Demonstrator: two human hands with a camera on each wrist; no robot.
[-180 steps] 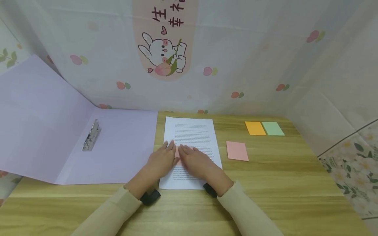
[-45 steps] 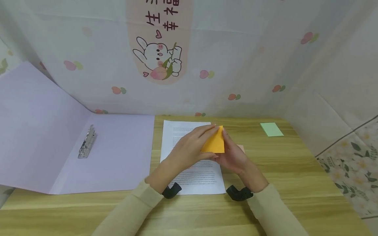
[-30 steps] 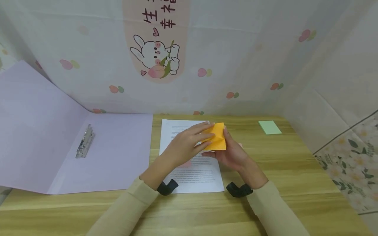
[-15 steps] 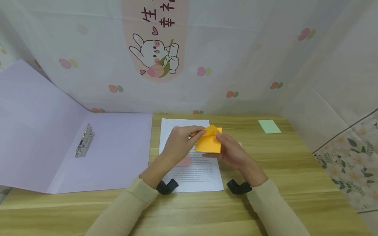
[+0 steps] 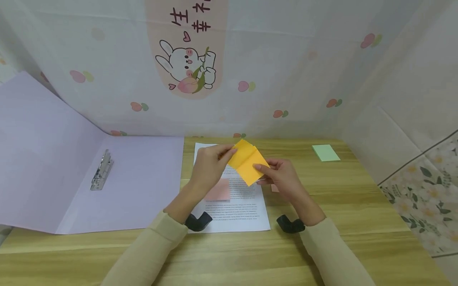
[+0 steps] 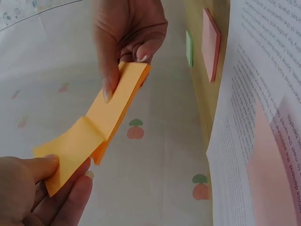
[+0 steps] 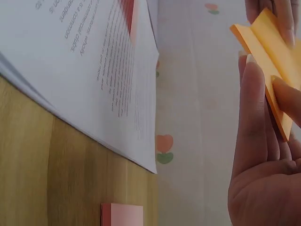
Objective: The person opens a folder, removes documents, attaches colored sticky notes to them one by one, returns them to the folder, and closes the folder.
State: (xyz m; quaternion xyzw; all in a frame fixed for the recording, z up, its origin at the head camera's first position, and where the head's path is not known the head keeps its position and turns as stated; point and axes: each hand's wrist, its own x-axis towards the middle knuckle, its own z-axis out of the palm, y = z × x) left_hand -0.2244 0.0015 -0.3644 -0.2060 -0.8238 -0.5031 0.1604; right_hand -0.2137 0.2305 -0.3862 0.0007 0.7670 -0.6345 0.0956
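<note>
Square orange paper pad point(image 5: 253, 167), one: my feed shows it raised above printed white paper sheets point(image 5: 236, 216); left hand point(image 5: 209, 165) pinching its lifted orange leaf point(image 5: 241, 153), right hand point(image 5: 285, 177) gripping the pad. Square pink paper note point(image 5: 220, 190), one: on the sheets. Square pale-green paper pad point(image 5: 325, 153), one: on the wood-grain desk point(image 5: 361, 222), far right

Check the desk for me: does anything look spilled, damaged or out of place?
Nothing looks spilled or damaged. The one mild oddity is the pink note on the printed page: it covers some lines of text, and in the left wrist view its edge seems to lift.
</note>
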